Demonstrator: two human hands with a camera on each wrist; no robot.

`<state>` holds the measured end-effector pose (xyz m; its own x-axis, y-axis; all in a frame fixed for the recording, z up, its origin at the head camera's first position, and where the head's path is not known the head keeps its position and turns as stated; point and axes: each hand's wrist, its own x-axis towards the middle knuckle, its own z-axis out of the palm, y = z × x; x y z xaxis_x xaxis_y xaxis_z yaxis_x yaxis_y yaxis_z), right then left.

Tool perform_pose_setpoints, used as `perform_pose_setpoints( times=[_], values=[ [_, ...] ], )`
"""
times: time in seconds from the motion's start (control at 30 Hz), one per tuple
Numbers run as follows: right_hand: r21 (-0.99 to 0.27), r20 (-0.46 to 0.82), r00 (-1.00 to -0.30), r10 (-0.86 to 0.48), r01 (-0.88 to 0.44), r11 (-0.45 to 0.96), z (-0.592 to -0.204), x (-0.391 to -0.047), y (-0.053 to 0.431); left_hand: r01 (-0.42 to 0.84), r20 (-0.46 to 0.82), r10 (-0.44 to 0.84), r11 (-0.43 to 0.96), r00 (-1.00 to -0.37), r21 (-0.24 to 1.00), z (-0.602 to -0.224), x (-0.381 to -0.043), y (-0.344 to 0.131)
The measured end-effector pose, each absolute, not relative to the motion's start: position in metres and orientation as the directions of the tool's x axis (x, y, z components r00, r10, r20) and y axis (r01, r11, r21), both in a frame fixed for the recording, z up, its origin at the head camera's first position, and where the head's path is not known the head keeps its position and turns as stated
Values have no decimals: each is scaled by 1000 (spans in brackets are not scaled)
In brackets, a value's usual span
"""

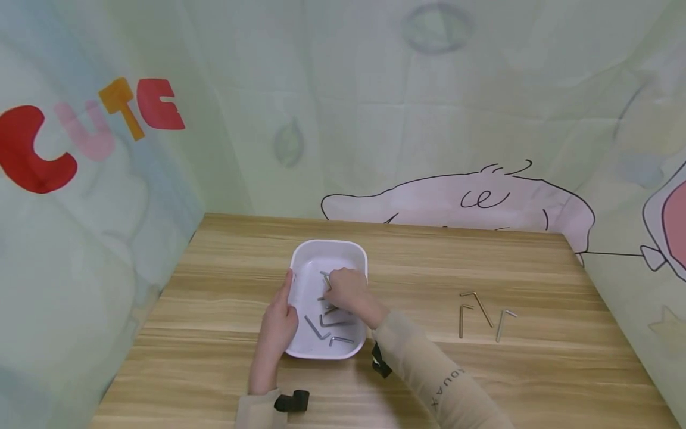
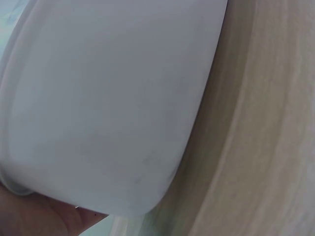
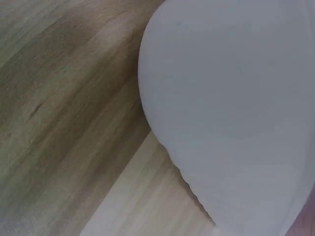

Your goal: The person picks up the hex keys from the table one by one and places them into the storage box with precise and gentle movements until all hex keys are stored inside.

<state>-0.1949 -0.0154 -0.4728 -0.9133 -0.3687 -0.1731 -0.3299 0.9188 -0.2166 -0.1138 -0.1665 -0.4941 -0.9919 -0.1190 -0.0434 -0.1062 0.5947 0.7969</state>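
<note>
A white rectangular tray [image 1: 328, 351] holds several L-shaped hex keys [image 1: 334, 323], some silver and some brass-toned. My left hand [image 1: 278, 319] grips the tray's left side, thumb over the rim and fingers along the outer wall. In the left wrist view the tray's wall [image 2: 108, 98] fills much of the picture, part of the hand at its lower corner. Reaching over the right rim, my right hand [image 1: 349, 292] is down inside the tray with bent fingers among the hex keys. Its fingertips are hidden, so I cannot tell whether they pinch one.
Right of the tray on the wood-grain table [image 1: 412, 268] lie three loose hex keys: a larger brass-toned one [image 1: 483, 310], a smaller brass-toned one [image 1: 461, 322] and a silver one [image 1: 501, 326]. A printed cloth [image 1: 364, 131] rises behind the table and along its sides.
</note>
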Motion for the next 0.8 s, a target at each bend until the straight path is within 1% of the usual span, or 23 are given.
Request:
perform_pose_setpoints(
  times=[0.5,0.63,0.8],
  values=[
    [-221,-199,-916,-348,-304,927,-472,-194,-16,-112,-52,-118,596,-992,795,-492,-112,-165],
    [-246,-189,-915,-355,-306,920,-471,-194,-15,-108,-48,-116,596,-992,796,-493,-113,-165],
    [-327,-175,-917,-359,-289,900,-471,-192,-14,-107,-48,-114,600,-992,793,-491,-112,-166]
  ],
)
